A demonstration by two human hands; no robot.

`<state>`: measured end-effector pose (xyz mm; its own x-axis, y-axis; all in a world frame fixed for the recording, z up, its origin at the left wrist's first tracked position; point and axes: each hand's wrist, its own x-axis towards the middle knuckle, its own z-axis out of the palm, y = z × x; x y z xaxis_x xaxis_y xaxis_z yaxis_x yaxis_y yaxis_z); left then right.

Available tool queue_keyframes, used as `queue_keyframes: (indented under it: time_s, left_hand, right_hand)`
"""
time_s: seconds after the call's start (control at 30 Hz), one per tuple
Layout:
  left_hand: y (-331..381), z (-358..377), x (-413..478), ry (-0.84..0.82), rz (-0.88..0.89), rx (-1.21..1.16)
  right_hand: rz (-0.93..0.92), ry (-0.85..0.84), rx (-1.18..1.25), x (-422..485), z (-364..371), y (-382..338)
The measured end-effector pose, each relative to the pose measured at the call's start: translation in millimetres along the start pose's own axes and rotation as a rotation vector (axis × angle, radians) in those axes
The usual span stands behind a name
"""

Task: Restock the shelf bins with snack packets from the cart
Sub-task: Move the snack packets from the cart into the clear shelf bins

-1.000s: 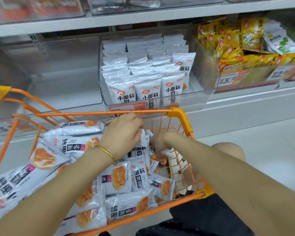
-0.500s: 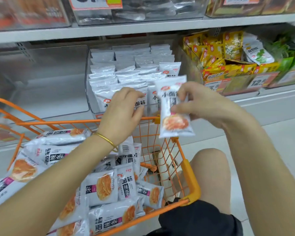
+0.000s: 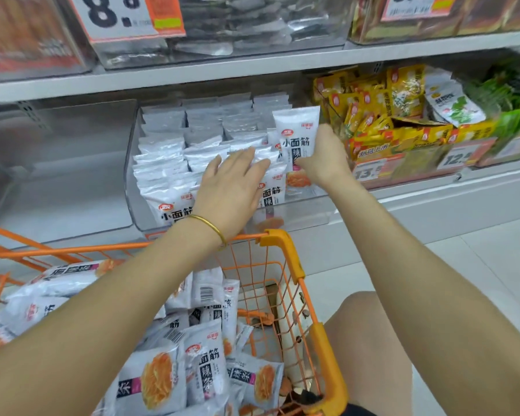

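Right hand [image 3: 323, 159] around upright packet [image 3: 296, 136]

The right hand [image 3: 321, 159] grips a white snack packet [image 3: 296, 132] upright, above the right end of the clear shelf bin [image 3: 306, 211]. The left hand [image 3: 231, 187], with a gold bangle [image 3: 210, 226] on the wrist, lays straight fingers on the rows of packets [image 3: 165, 163] standing inside this bin. Below, the orange cart [image 3: 285, 250] holds many loose packets [image 3: 204, 370]. Yellow packets [image 3: 373, 115] fill the next bin on the right.
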<state>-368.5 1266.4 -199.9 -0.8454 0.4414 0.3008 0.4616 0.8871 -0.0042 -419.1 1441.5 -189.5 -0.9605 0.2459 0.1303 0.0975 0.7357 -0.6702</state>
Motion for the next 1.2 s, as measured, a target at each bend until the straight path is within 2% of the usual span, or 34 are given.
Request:
queue_keyframes:
  time_s: [0.1, 0.23, 0.4, 0.6, 0.7, 0.77, 0.83, 0.9, 0.93, 1.03, 1.07, 1.13, 1.2]
  left_hand:
    - [-3, 3, -2, 0.033, 0.025, 0.001]
    - [-3, 2, -2, 0.026, 0.029, 0.013]
    - [-1, 1, -3, 0.000, 0.022, 0.008]
    - [0, -13, -21, 0.168, 0.083, -0.068]
    - [-4, -20, -43, 0.216, 0.121, -0.097]
    - [-8, -25, -61, 0.189, 0.115, -0.095]
    - [-16, -27, -79, 0.104, 0.101, -0.084]
    - [-26, -26, -93, -0.020, 0.099, -0.078]
    - [-30, -24, -99, -0.071, 0.101, -0.087]
    - [-38, -23, -108, -0.159, 0.086, -0.109]
    - [-40, -23, -110, -0.160, 0.085, -0.109]
    - [-41, -25, -114, -0.161, 0.084, -0.112]
    - [-41, -25, -116, -0.146, 0.088, -0.126]
  right_hand:
    - [0.038, -0.074, 0.016, 6, 15, 10]
    - [0.067, -0.064, -0.120, 10, 25, 15]
    - [0.118, -0.060, -0.049, 15, 32, 11]
    - [0.204, -0.133, -0.031, 8, 29, 6]
    - [0.146, -0.082, -0.123, -8, 16, -2]
    - [0.026, 0.050, -0.183, -31, 2, -12]
    - [-0.104, 0.123, -0.126, -61, -7, -23]
    - [-0.230, -0.008, -0.036, -94, -5, -33]
    - [-0.283, -0.159, -0.044, -110, 1, -39]
    - [-0.343, -0.719, -0.366, -141, 40, -47]
    - [-0.323, -0.830, -0.501, -146, 55, -48]
    - [-0.251, -0.975, -0.672, -154, 83, -44]
    - [-0.126, -1.005, -0.644, -159, 100, -36]
